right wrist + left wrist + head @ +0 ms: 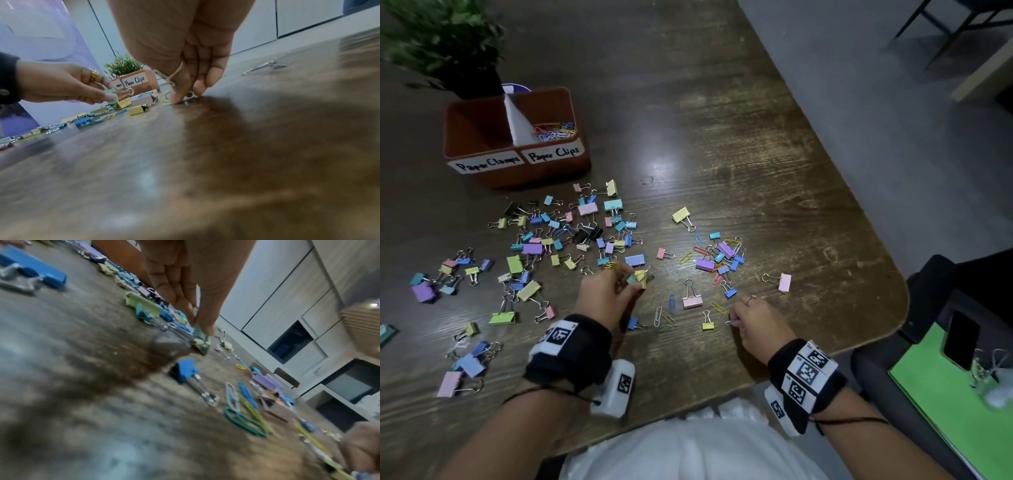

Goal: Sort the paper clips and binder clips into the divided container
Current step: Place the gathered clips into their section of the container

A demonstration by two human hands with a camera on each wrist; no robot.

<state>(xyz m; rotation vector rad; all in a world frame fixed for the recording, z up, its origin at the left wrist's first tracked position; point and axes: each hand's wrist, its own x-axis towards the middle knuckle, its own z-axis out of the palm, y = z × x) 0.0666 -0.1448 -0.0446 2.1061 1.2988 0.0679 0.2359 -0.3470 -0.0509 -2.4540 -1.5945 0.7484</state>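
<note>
An orange-brown divided container (537, 176) stands at the back left, labelled "Paper Clamps" on its left half and "Paper Clips" on its right. Coloured paper clips (554, 132) lie in the right half. Many pastel binder clips (571, 233) are scattered on the table in front of it, with loose paper clips (666, 317) among them. My left hand (631, 284) pinches a teal and a yellow binder clip (201, 342) just above the table. My right hand (185, 97) presses its fingertips down and pinches a pale paper clip (190, 96); another white paper clip (166, 76) sits in its palm.
A potted plant (455, 44) stands behind the container. The wooden table's (756, 154) rounded edge runs along the right. Beyond it, a phone (960, 339) leans over a green pad (945, 394) on a dark chair. A second cluster of clips (719, 257) lies beyond my right hand.
</note>
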